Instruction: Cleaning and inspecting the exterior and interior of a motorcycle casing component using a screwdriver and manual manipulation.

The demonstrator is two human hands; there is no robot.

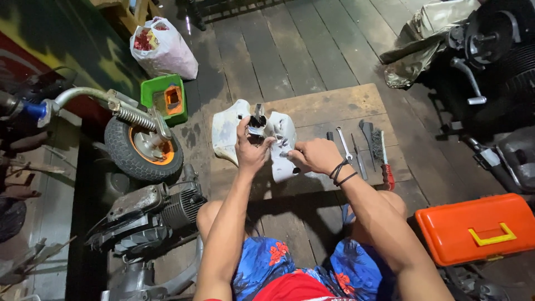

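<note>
while the white plastic cover point(281, 146) is held up over the wooden board point(329, 106) in front of the seated person's knees, the work on it looks only partly through, as far as i can judge: a small dark metal fitting point(257, 124) sits in the gap at the top of the cover, and nothing lies loose beside it that would show a part removed. the left hand point(249, 149) is clenched around that fitting and the cover's upper middle, thumb up. the right hand point(315, 156) is curled closed against the cover's right side, pinching something small i cannot make out. the cover is a curved, two-lobed shell, scuffed and greyish with grime. just right of it on the board lie a spanner point(344, 144), a wire brush point(380, 150) and other slim tools.
</note>
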